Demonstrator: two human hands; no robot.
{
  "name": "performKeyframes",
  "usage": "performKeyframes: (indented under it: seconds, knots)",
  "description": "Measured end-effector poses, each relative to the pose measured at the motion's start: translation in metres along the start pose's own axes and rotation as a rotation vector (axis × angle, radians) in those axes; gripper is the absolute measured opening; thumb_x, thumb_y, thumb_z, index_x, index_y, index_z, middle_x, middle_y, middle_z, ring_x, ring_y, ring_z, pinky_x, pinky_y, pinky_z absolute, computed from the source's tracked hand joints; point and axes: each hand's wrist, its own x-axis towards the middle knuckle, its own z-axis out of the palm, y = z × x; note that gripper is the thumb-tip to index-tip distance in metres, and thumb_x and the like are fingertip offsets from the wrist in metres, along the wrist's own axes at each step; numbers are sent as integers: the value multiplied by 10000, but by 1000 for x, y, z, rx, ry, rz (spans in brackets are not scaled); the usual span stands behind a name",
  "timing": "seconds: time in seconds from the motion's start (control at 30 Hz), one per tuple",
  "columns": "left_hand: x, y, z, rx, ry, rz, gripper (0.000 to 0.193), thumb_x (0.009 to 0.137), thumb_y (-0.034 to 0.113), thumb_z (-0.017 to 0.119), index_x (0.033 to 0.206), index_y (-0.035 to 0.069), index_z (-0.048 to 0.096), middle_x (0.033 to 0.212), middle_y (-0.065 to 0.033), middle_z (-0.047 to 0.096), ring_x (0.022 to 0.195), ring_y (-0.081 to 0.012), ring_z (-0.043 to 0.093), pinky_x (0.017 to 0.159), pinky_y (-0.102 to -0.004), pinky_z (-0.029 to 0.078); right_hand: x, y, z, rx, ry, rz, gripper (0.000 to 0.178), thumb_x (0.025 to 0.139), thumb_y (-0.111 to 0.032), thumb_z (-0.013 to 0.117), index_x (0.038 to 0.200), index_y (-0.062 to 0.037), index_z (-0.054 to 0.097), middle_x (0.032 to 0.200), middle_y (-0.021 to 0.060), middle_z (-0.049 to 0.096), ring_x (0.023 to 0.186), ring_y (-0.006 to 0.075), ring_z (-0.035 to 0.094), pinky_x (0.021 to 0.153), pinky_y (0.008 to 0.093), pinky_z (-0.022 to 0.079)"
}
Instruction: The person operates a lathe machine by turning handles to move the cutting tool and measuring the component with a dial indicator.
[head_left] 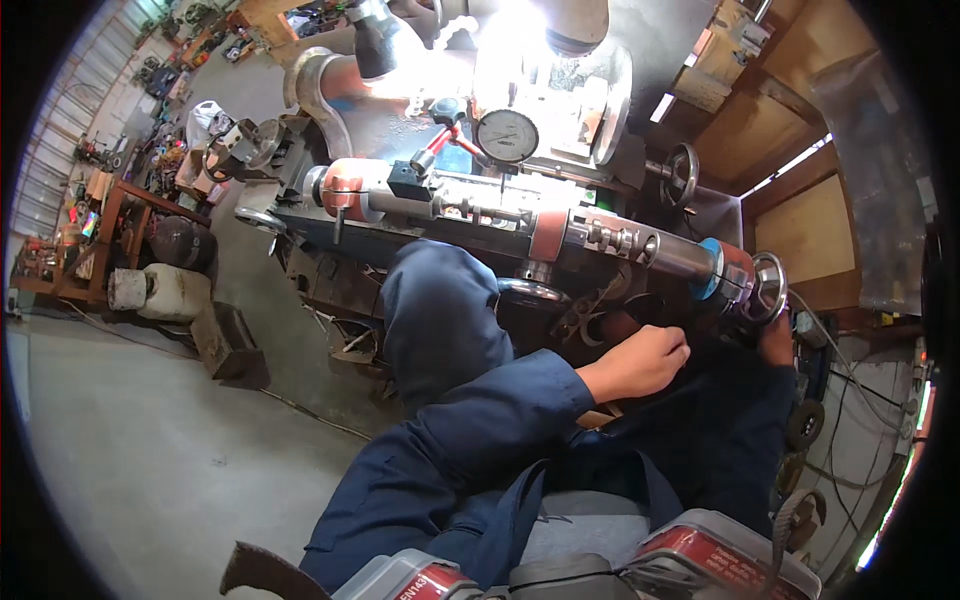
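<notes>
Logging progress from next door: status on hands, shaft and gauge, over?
Left hand curled, nothing visible in it. Right hand by chrome handwheel, grip hidden. Lobed shaft mounted on machine; dial gauge above.

head view: from the person's head, facing down
mask point(560, 576): nearest, at six o'clock
machine point(549, 238): farther, at twelve

L hand point(645, 362) curled, R hand point(776, 342) by handwheel point(770, 287), dial gauge point(507, 136) nr shaft point(484, 211).
</notes>
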Motion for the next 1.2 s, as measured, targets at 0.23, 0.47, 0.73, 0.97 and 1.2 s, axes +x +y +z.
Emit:
performKeyframes:
  seconds: [0.23,0.47,0.73,0.97,1.2]
  knots:
    - [-1,-11,-2,621,-161,15,160,917,157,629,926,2,669,840,-208,693,834,-399,678,748,-504,526,-23,-104,-25,509,-124,36,276,1031,-304,595,1057,-34,650,815,-27,619,643,35,489,564,204,367]
    - [6,-39,-1,649,-252,184,96,819,126,725,880,52,714,801,-143,706,832,-362,694,748,-442,547,40,-86,-2,680,172,-43,235,1051,-265,558,1031,-49,647,840,-50,596,723,32,512,628,206,429]
    - [8,-42,2,869,-364,175,137,833,208,726,878,80,738,827,-122,711,911,-323,694,826,-453,517,72,-42,9,739,-54,132,182,1024,-215,576,1052,-58,665,919,-20,658,811,51,580,699,233,495]
    - [5,-53,3,893,-289,248,155,780,232,760,795,78,748,779,-156,718,828,-344,718,800,-449,536,42,-49,35,194,25,-85,194,979,-175,592,1085,-35,675,920,19,687,798,103,643,687,270,521]
    - [7,-53,1,855,-312,266,148,768,219,763,786,74,741,775,-157,716,812,-345,717,771,-441,548,22,-27,38,353,79,58,192,978,-167,587,1082,-31,673,906,20,688,776,109,639,677,271,517]
